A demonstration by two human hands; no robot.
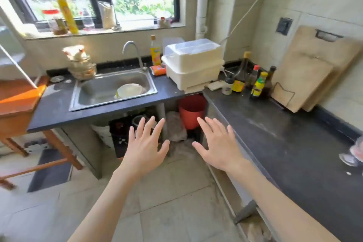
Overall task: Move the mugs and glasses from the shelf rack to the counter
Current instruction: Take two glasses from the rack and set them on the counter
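Note:
My left hand [145, 143] and my right hand [218, 143] are stretched out in front of me over the floor, palms down, fingers spread, holding nothing. A dark counter [290, 143] runs along the right wall and another section carries the sink. At the right edge of the frame, on that counter, stands a clear glass [353, 155], cut off by the frame. A white lidded dish rack box [193, 63] stands in the corner beside the sink. No mugs are visible in it from here.
A steel sink [112, 88] holds a plate. Sauce bottles [253, 80] and two wooden cutting boards [314, 70] stand at the back right. A red bucket [191, 110] sits under the counter. A wooden table [17, 102] is at the left.

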